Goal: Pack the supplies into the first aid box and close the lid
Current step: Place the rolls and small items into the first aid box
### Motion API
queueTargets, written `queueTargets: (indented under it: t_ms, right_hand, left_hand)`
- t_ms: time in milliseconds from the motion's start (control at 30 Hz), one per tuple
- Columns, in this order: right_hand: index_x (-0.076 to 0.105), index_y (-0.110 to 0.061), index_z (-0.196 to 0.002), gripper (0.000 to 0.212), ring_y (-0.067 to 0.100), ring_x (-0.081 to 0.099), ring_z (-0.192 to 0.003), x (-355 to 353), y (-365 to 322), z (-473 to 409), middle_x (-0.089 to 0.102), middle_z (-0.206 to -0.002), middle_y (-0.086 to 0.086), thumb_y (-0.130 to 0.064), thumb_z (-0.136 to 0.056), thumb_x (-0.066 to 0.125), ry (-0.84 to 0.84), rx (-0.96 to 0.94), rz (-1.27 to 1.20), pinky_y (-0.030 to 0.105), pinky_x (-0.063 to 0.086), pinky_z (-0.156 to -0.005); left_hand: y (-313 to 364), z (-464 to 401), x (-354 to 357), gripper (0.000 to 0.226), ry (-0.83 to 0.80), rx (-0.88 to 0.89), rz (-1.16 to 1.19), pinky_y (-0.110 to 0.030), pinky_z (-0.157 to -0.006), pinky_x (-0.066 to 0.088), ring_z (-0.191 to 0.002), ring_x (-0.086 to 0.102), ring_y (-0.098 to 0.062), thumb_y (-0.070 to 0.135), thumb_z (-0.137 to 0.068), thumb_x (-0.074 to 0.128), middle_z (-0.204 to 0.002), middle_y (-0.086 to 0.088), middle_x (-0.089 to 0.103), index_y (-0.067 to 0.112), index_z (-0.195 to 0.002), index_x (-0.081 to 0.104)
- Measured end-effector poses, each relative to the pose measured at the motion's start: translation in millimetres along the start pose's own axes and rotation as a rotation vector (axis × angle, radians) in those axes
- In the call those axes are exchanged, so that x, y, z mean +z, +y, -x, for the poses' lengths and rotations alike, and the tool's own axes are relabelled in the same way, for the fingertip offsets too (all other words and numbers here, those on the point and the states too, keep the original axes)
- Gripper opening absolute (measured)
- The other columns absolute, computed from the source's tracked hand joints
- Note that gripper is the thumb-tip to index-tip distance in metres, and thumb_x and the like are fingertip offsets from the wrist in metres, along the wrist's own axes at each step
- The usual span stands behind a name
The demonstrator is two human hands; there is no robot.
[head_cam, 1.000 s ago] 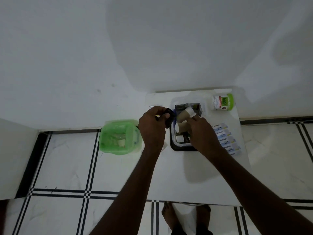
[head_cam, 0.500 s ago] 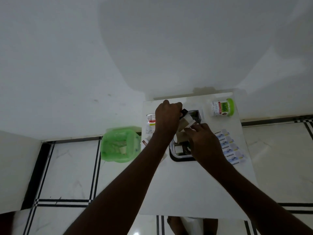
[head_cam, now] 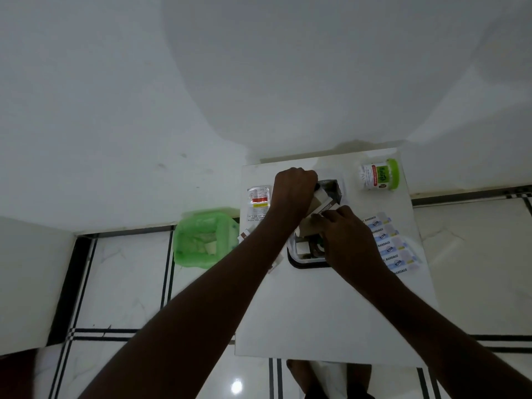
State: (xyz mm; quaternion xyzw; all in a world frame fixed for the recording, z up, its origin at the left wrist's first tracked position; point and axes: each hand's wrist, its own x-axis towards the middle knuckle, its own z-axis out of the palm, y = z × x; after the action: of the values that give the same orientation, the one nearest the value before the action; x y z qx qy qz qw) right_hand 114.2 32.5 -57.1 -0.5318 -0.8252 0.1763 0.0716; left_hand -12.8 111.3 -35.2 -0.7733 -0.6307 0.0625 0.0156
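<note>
The first aid box [head_cam: 305, 262] is a small white tray with a dark rim in the middle of the white table [head_cam: 331, 312]; its clear lid [head_cam: 334, 187] stands open at the far side. My left hand [head_cam: 292, 191] and my right hand [head_cam: 347, 234] together hold a beige carton [head_cam: 321, 204] tilted over the box. Small white items lie inside the box. Several bandage strips [head_cam: 388, 244] lie in a row to its right. A white jar with a green cap [head_cam: 378, 175] lies on its side at the far right. A white sachet with a red label [head_cam: 258, 201] lies to the left.
A bin lined with a green bag [head_cam: 201, 240] stands on the tiled floor, left of the table. A white wall rises just behind the table. My feet [head_cam: 299, 375] show below the table's near edge.
My left hand has moved away from me, from the box's left side to its far end, where it now grips the carton. The sachet on the left has come into sight.
</note>
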Motion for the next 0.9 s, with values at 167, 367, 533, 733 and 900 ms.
queueTargets:
  t_ms: [167,367,533,733,900]
  right_hand:
    - [0.068,-0.003,-0.105,0.051,0.034,0.065,-0.093,-1.7,-1.2,-1.6,0.072,-0.098,0.017,-0.013,-0.058,0.085,-0.018,0.016,0.018,0.038,0.056,-0.071]
    - [0.061,-0.001,-0.116,0.066,0.037,0.065,-0.091,-6.4,-5.9,-4.7,0.072,-0.100,0.021,-0.014,-0.056,0.087,-0.071,-0.004,0.117,0.039,0.055,-0.073]
    - [0.065,-0.007,-0.113,0.060,0.038,0.064,-0.092,-6.8,-4.5,-9.3,0.070,-0.096,0.020,-0.015,-0.057,0.086,-0.123,-0.045,0.187,0.041,0.056,-0.068]
    - [0.071,-0.008,-0.098,0.036,0.036,0.066,-0.075,-10.9,-6.6,-17.2,0.070,-0.081,0.017,-0.010,-0.064,0.081,-0.143,-0.032,0.220,0.039,0.054,-0.058]
    - [0.062,-0.015,-0.122,0.040,0.031,0.066,-0.094,-13.7,-1.6,-19.8,0.071,-0.104,0.012,-0.018,-0.083,0.066,-0.161,-0.085,0.230,0.040,0.054,-0.078]
  left_hand:
    - [3.2,0.7,1.3,0.018,-0.066,-0.003,0.010,-0.022,-0.049,0.024,-0.045,0.060,-0.015,0.024,-0.067,0.083,-0.053,0.001,0.064,0.019,-0.060,0.067]
    - [-1.6,-0.4,12.0,0.035,-0.039,0.047,0.223,-0.018,-0.045,0.021,-0.030,0.050,-0.022,0.010,-0.047,0.091,-0.039,-0.004,0.052,0.013,-0.043,0.055]
    - [-2.1,-6.3,15.8,0.042,0.080,0.049,0.225,-0.016,-0.043,0.017,-0.026,0.045,-0.019,0.010,-0.030,0.093,-0.036,-0.002,0.048,0.015,-0.038,0.052]
    - [-1.3,-6.5,15.8,0.037,0.066,0.056,0.136,-0.017,-0.042,0.021,-0.028,0.048,-0.018,0.018,-0.037,0.092,-0.037,0.000,0.051,0.017,-0.041,0.055]
    - [-19.2,3.6,-1.3,0.008,0.042,0.056,0.099,-0.030,-0.058,0.030,-0.069,0.065,-0.029,0.010,-0.086,0.062,-0.074,-0.013,0.069,0.006,-0.080,0.067]
